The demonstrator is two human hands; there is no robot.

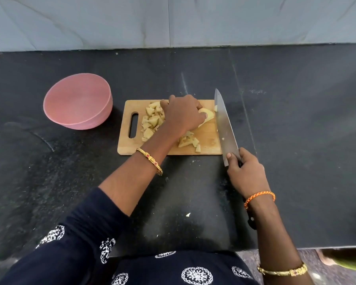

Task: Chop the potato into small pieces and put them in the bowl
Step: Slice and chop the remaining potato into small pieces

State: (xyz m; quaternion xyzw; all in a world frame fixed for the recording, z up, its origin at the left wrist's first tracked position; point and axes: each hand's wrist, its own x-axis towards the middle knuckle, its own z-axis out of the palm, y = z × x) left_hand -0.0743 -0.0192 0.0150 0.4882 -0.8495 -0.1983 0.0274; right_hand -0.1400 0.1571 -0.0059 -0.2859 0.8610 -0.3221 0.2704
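**Potato half-chopped on the board, bowl waiting to the side**

Nearest the person, a small pale scrap [188,214] lies on the dark speckled stone table [296,140], between the two forearms. The right hand [246,173], an orange braided thread [259,198] at its wrist, grips the black handle of a large steel-bladed chef's knife [226,126]; its thumb presses the flat of the blade near the heel. The blade runs away from this hand along the right edge of the rectangular wooden chopping board with a slot handle [209,146], tip pointing far. Left of the blade, the left hand [183,115], a gold bangle [150,160] on its forearm, curls over the uncut pale yellow potato piece [209,116] and holds it down on the board. Small chopped potato pieces [152,122] lie heaped to the left of this hand, with a smaller heap [188,141] just nearer than it. Well to the left of the board stands the round pink plastic bowl [78,101], its inside showing no pieces.
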